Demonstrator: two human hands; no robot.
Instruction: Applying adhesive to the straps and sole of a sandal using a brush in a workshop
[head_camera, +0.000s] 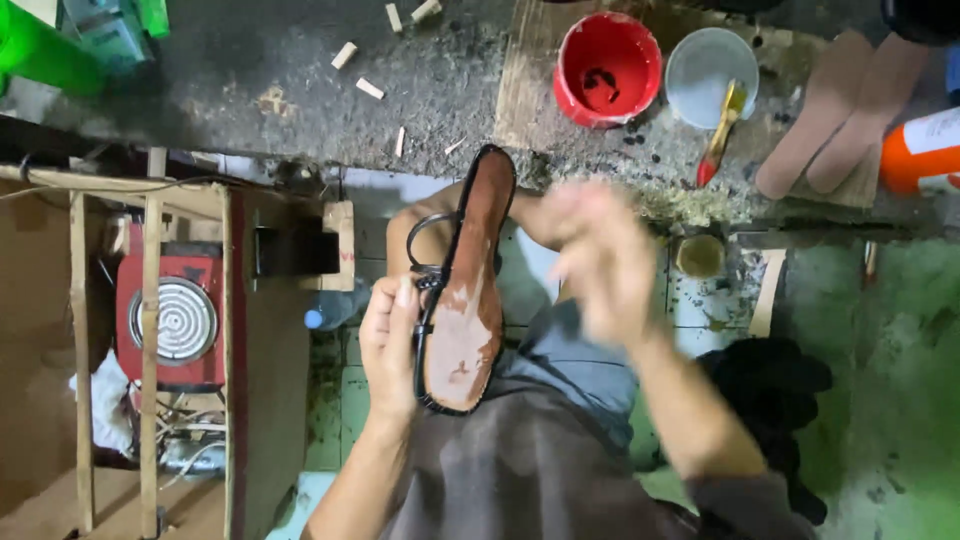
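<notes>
Sandal (465, 300) in left hand (388, 350), sole up.

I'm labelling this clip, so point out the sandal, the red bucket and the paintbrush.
sandal (463, 330), head view, on its brown sole.
red bucket (607, 68), head view, on its inside.
paintbrush (722, 128), head view, on its handle.

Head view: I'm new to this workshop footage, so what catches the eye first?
A brown sandal sole with black straps stands out at centre, held in the left hand, with the blurred right hand beside it. A red bucket sits on the bench above, and a red hotplate stands at the left.
</notes>
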